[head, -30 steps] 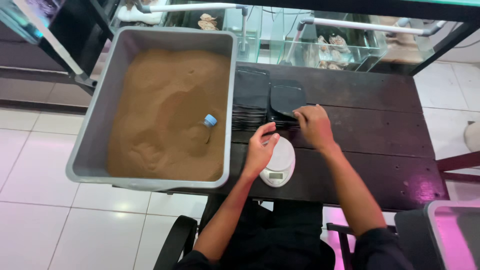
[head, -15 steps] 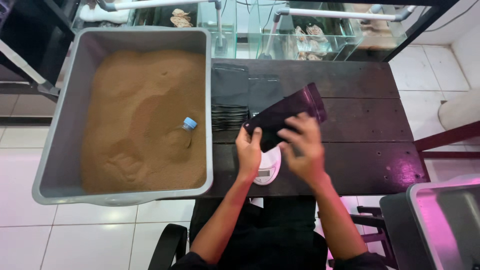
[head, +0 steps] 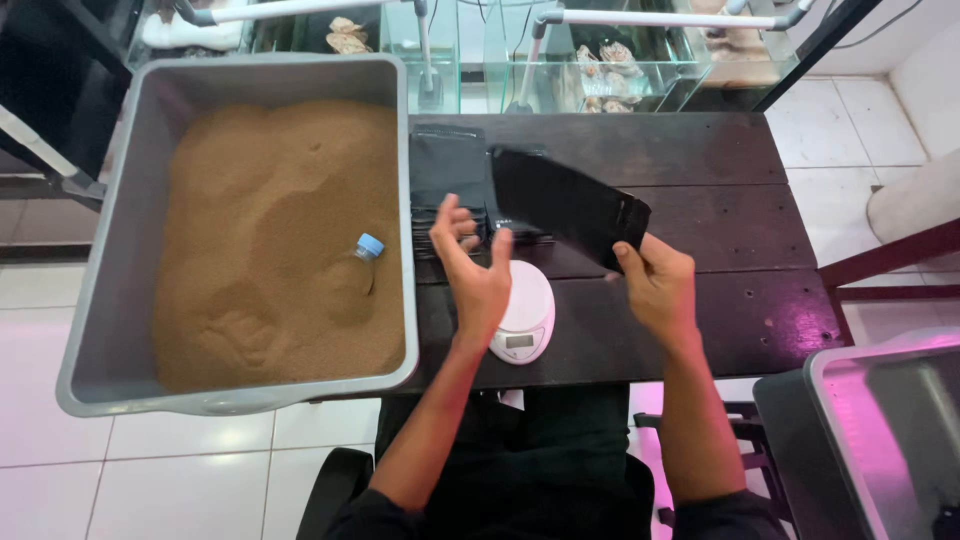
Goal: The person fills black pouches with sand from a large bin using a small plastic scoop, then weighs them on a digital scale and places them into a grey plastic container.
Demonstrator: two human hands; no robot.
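the right hand [head: 655, 290] has its grip closed on one lower corner of a flat black pouch [head: 568, 205], thumb on the face and fingers behind, so the pouch stands off the tabletop [head: 700, 160] and slants up and away to the left of that hand. holding it by a corner leaves the rest of the pouch free, which looks like why the other hand is not yet on it.

the left hand [head: 478, 270] is open, fingers spread and curled a little, palm turned toward the pouch and just beside its lower edge; it grips nothing, and i cannot tell whether a fingertip touches the pouch.

directly below the left hand sits a small round white scale [head: 522, 312] with a little display, near the tabletop's front edge. beyond the left hand's fingertips a stack of more black pouches [head: 448, 165] lies flat, within easy reach, probably the supply.

well left of both hands stands a large grey tub [head: 110, 300] filled with fine brown sand [head: 260, 200]; a small clear bottle with a blue cap [head: 365, 252] lies half sunk in it near the tub's right wall, the side nearest the hands. glass tanks [head: 620, 70] line the far edge.
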